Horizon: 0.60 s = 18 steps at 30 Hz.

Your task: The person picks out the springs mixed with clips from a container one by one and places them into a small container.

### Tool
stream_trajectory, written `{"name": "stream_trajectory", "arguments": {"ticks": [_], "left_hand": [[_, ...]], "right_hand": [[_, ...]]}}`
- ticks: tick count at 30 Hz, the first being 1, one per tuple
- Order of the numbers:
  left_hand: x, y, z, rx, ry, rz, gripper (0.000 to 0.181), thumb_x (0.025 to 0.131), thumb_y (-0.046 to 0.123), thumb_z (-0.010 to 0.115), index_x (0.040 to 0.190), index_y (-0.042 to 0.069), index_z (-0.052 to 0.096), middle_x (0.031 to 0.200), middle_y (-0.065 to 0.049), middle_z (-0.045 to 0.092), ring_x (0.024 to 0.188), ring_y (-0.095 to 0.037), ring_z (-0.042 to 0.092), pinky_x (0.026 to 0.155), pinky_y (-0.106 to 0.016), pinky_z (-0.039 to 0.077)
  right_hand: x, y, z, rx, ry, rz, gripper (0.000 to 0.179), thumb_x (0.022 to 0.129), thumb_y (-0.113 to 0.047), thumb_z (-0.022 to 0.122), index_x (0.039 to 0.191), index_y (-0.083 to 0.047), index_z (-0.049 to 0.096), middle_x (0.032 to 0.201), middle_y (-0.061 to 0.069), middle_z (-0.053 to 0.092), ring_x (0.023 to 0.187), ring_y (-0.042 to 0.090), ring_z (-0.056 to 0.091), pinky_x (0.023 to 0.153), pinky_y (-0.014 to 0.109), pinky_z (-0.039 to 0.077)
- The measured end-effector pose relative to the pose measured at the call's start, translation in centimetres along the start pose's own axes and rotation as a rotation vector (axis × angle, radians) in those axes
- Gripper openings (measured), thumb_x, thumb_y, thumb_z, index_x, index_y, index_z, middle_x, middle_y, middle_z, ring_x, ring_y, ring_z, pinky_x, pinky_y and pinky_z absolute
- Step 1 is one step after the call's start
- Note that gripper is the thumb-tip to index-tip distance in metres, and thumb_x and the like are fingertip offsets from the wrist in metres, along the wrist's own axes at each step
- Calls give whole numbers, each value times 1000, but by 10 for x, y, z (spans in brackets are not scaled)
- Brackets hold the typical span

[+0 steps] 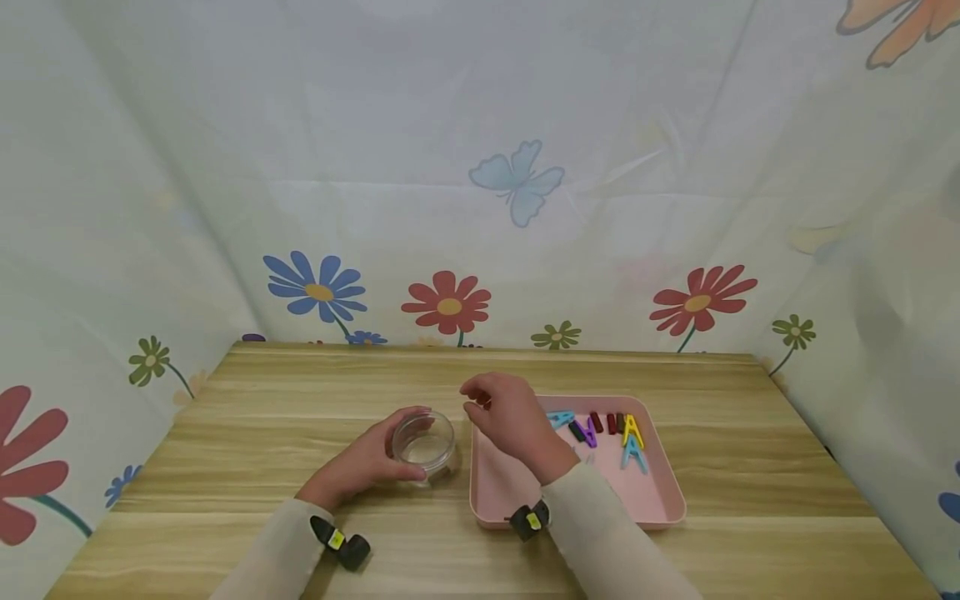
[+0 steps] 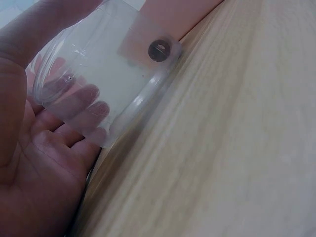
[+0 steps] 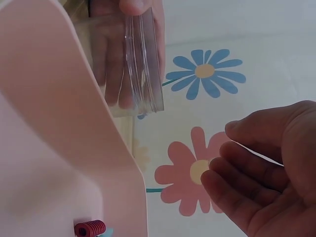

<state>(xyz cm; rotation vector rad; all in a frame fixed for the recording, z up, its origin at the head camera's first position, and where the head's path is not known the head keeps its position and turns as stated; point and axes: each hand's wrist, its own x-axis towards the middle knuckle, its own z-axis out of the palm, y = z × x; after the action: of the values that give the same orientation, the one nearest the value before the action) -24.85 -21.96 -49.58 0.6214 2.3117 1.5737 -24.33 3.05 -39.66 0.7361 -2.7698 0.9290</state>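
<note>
My left hand (image 1: 367,458) grips a clear round jar (image 1: 424,443) on the table left of the tray, thumb on the near side and fingers round the far side. In the left wrist view, a small dark round thing (image 2: 159,50) shows at the jar's base end. My right hand (image 1: 513,421) hangs over the left rim of the pink tray (image 1: 495,492), fingers loosely bent and nothing between them. Blue clothespins (image 1: 633,455), a purple clothespin (image 1: 588,433) and a yellow clothespin (image 1: 632,429) lie in the tray among small coil springs (image 1: 596,422), dark red and black.
The wood-grain table (image 1: 337,375) runs back to a white curtain (image 1: 405,225) printed with flowers and butterflies. More curtain hangs at both sides. The tray's raised rim stands a short way right of the jar.
</note>
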Motion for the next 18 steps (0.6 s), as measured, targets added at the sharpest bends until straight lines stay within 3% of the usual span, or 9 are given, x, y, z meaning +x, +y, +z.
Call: {"name": "stream_trajectory", "arguments": {"ticks": [18], "left_hand": [[0,0,-1,-4,-12,8,83,76,27,83,145,25,36,150,-7,44,143,-29,35,114,-55,28]], "right_hand": [[6,9,-3,76,-83,189,20,92,-22,65,111,-16,69,99,0,67,82,15,58,68,26,55]]}}
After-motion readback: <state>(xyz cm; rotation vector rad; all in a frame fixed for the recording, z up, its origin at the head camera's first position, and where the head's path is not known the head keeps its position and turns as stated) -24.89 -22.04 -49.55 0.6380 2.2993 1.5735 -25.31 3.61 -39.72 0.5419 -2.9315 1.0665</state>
